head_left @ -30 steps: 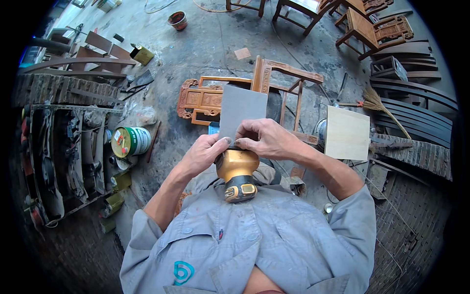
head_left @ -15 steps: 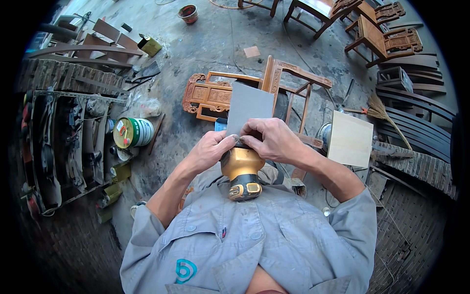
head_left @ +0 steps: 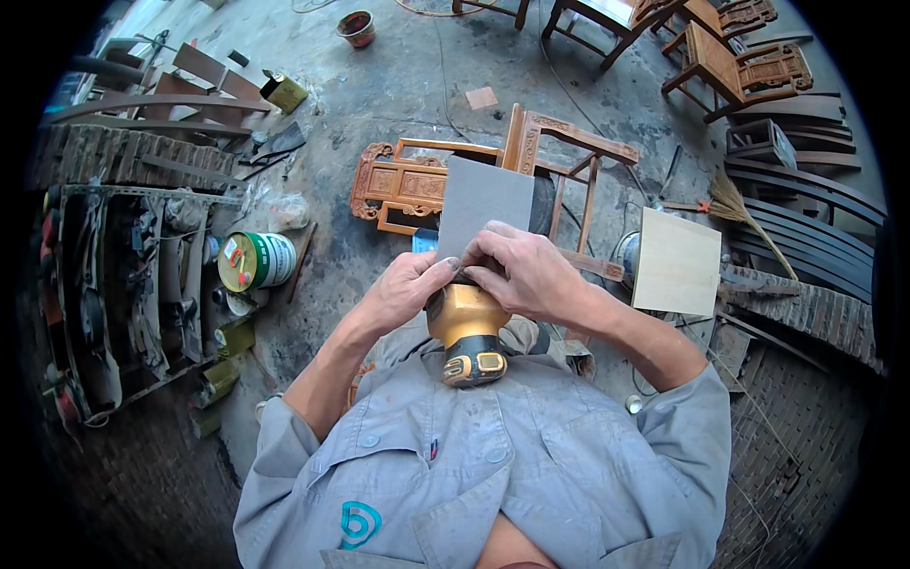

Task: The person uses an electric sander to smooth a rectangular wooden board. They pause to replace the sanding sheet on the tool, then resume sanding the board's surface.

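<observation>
A yellow-and-black cordless sander (head_left: 468,318) rests against my lap and belly, its black battery end toward me. From its far end a grey sheet, apparently sandpaper (head_left: 486,197), stands up and away from me. My left hand (head_left: 408,289) pinches the sheet's near edge at the sander's head, thumb on top. Beside it, my right hand (head_left: 524,270) has thumb and fingers pinched at the same edge, their tips nearly meeting my left thumb. The exact seam between sheet and sander is hidden by my fingers. Beyond, a carved wooden chair (head_left: 408,185) lies on its back.
On the left are a green-and-white paint bucket (head_left: 258,261) and a cluttered metal rack (head_left: 142,190). A pale board (head_left: 677,263) leans at the right near a broom (head_left: 749,218). Finished chairs (head_left: 730,71) stand at the far right. Cables cross the concrete floor.
My right hand has shifted very slightly left and nearer, with its fingers still at the sheet's edge. The view has tilted a little; the sander stays in place.
</observation>
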A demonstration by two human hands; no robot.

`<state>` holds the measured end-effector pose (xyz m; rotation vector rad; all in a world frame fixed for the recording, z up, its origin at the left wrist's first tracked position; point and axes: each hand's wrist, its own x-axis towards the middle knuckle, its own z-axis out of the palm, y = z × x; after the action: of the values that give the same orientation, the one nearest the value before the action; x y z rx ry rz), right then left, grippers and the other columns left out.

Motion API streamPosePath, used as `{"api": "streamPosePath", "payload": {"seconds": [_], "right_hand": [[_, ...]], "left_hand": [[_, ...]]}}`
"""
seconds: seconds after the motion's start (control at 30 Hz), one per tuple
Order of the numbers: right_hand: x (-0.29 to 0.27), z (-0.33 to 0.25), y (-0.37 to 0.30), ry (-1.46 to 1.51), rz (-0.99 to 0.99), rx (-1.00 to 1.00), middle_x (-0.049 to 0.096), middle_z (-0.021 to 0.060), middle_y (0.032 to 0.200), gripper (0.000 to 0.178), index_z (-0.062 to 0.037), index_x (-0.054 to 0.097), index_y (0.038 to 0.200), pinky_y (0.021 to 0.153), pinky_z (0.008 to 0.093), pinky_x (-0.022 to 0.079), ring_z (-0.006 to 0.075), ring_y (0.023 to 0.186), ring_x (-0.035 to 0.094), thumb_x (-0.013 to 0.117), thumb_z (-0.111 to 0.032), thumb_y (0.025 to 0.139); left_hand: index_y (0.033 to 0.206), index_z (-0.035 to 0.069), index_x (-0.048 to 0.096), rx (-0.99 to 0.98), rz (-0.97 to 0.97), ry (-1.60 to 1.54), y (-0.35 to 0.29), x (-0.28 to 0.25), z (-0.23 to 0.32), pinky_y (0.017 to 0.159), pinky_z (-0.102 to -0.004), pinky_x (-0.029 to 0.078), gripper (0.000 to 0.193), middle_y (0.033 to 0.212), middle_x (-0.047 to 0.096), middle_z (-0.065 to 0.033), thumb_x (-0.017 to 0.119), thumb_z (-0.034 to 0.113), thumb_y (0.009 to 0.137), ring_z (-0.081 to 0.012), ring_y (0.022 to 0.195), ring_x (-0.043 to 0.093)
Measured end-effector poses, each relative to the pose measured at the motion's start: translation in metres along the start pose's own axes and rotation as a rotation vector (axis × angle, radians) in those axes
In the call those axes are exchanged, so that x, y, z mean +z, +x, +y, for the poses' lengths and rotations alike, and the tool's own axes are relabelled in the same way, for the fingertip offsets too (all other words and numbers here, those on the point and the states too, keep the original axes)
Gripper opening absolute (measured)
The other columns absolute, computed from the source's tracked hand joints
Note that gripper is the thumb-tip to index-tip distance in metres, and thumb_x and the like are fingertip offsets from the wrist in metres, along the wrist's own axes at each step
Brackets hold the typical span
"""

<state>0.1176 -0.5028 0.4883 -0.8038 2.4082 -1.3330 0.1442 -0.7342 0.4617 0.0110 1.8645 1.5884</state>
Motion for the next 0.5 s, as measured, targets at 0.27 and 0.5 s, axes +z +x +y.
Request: {"api": "streamPosePath", "payload": {"seconds": [0.27, 0.5], "right_hand": [[0.002, -0.002, -0.004, -0.128, -0.026, -0.042, 0.066, 0.0154, 0.09, 0.012, -0.0016, 0.064, 0.092, 0.072, 0.0449, 0.056, 0.0358, 0.084, 0.069, 0.069, -0.012, 0.09], [-0.006, -0.008, -0.006, -0.263, -0.091, -0.084, 0.063, 0.0163, 0.087, 0.012, -0.0004, 0.062, 0.089, 0.07, 0.0458, 0.055, 0.036, 0.082, 0.068, 0.067, -0.011, 0.089]], "left_hand": [[0.106, -0.001, 0.066, 0.052, -0.063, -0.013, -0.004, 0.003, -0.005, 0.074, -0.0281, 0.047, 0.038, 0.091, 0.064, -0.0006, 0.049, 0.032, 0.11, -0.0079, 0.084, 0.053], [0.114, -0.001, 0.067, 0.115, -0.095, -0.019, -0.005, 0.01, 0.004, 0.079, -0.0289, 0.049, 0.038, 0.096, 0.067, -0.0029, 0.046, 0.031, 0.112, -0.0095, 0.088, 0.056]]}}
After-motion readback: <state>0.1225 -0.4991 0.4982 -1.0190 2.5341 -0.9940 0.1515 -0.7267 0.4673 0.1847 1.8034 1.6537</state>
